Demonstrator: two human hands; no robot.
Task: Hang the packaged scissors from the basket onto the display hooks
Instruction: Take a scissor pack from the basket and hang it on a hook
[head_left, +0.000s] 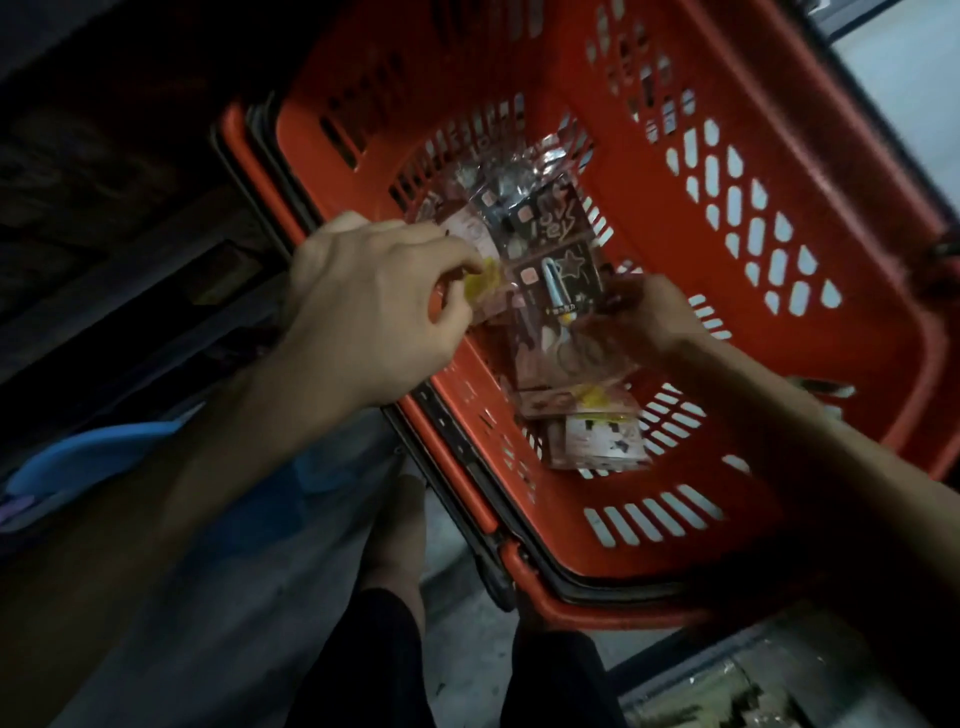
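Note:
A red plastic basket (769, 218) with slotted walls stands on the floor below me. Inside lie several clear packets of scissors on printed cards (597, 431). My left hand (363, 296) reaches over the basket's left rim and pinches the yellow-tabbed edge of one packet (480, 244). My right hand (644, 317) is down inside the basket, its fingers curled round the side of a dark-carded scissors packet (558, 265) with a blue-handled pair. Both packets are lifted a little above the rest. No display hooks are in view.
Dark shelving fills the left side. A blue object (88, 457) lies at the lower left by the shelf foot. My legs in dark trousers and a bare foot (400, 545) stand against the basket's near rim. A pale floor strip (904, 67) shows top right.

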